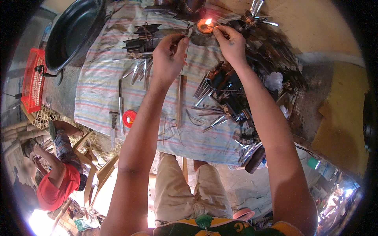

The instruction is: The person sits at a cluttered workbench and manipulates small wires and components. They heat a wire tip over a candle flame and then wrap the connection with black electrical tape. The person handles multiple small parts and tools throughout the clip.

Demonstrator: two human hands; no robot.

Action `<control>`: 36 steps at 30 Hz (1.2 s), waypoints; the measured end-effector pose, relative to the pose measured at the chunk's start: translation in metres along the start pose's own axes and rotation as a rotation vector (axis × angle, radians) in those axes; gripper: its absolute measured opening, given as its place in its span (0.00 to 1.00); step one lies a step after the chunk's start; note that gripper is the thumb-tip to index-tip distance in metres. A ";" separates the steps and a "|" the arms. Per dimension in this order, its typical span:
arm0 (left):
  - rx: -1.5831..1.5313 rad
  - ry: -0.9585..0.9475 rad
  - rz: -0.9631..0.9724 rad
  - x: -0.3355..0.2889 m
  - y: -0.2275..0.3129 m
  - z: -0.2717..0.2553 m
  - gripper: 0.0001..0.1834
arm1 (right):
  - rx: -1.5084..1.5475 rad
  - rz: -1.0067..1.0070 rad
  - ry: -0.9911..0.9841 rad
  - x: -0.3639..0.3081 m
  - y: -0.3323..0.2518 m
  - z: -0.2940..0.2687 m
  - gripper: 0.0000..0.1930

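A small round oil lamp (pixel 204 28) burns with an open flame at the far middle of the cloth-covered table. My right hand (pixel 231 44) is closed in a pinch right beside the lamp, its fingertips close to the flame; what they hold is too small to make out. To the left, my left hand (pixel 170 57) is also closed, thumb against fingers, with something thin and dark near its tips that I cannot name. Below that hand a long thin rod-shaped tool (pixel 180 100) lies on the striped cloth (pixel 98 90).
Bundles of dark pieces with shiny metal rods (pixel 232 94) crowd the right side. Left are a similar bundle (pixel 143 41), a hammer (pixel 113 128), a red spool (pixel 130 118), a black basin (pixel 75 35) and a red crate (pixel 33 80). Another person (pixel 59 181) sits at lower left.
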State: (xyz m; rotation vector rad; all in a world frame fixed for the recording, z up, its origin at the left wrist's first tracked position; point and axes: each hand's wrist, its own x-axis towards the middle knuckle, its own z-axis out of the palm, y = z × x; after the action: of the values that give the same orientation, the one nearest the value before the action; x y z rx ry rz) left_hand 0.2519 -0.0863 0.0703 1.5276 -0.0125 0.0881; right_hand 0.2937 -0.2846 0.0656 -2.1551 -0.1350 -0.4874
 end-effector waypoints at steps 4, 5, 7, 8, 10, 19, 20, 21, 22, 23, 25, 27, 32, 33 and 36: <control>0.044 -0.048 -0.017 -0.004 -0.009 -0.009 0.14 | -0.051 -0.009 0.026 0.011 0.018 0.009 0.13; 0.060 -0.053 -0.023 -0.005 -0.011 -0.012 0.15 | -0.083 0.028 0.034 0.012 0.021 0.011 0.12; 0.069 -0.051 -0.019 -0.006 -0.012 -0.014 0.15 | -0.096 -0.023 0.046 0.013 0.024 0.011 0.12; 0.063 -0.044 -0.010 -0.007 -0.012 -0.015 0.15 | -0.110 -0.025 0.051 0.013 0.025 0.011 0.12; 0.062 -0.040 -0.006 -0.007 -0.012 -0.016 0.15 | -0.112 -0.005 0.034 0.013 0.025 0.009 0.12; 0.057 -0.057 -0.034 -0.006 -0.012 -0.014 0.15 | -0.083 0.048 0.012 0.016 0.024 0.013 0.11; 0.047 -0.056 -0.041 -0.006 -0.012 -0.012 0.15 | -0.079 0.068 -0.010 0.016 0.024 0.014 0.12; 0.037 -0.055 -0.049 -0.006 -0.012 -0.011 0.15 | -0.082 0.033 0.014 0.017 0.025 0.014 0.11; 0.036 -0.061 -0.047 -0.006 -0.012 -0.010 0.15 | -0.086 -0.002 0.038 0.017 0.026 0.015 0.11; 0.035 -0.066 -0.046 -0.006 -0.012 -0.009 0.15 | -0.096 -0.018 0.057 0.017 0.027 0.016 0.11; 0.028 -0.067 -0.049 -0.006 -0.012 -0.008 0.15 | -0.084 -0.038 0.059 0.017 0.029 0.015 0.11; 0.017 -0.057 -0.058 -0.006 -0.011 -0.006 0.14 | -0.079 -0.020 0.045 0.017 0.031 0.013 0.12; 0.040 -0.065 -0.047 -0.006 -0.009 -0.005 0.15 | -0.089 0.003 0.024 0.018 0.029 0.011 0.12; 0.038 -0.067 -0.050 -0.006 -0.009 -0.005 0.15 | -0.077 -0.007 0.017 0.018 0.027 0.011 0.12; 0.035 -0.071 -0.042 -0.003 -0.009 -0.003 0.15 | -0.049 0.008 -0.025 0.012 0.016 0.008 0.11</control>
State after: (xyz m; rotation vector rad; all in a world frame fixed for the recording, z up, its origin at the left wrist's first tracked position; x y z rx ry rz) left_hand 0.2495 -0.0835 0.0612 1.5646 -0.0360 0.0003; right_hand 0.3116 -0.2889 0.0544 -2.2095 -0.1290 -0.4637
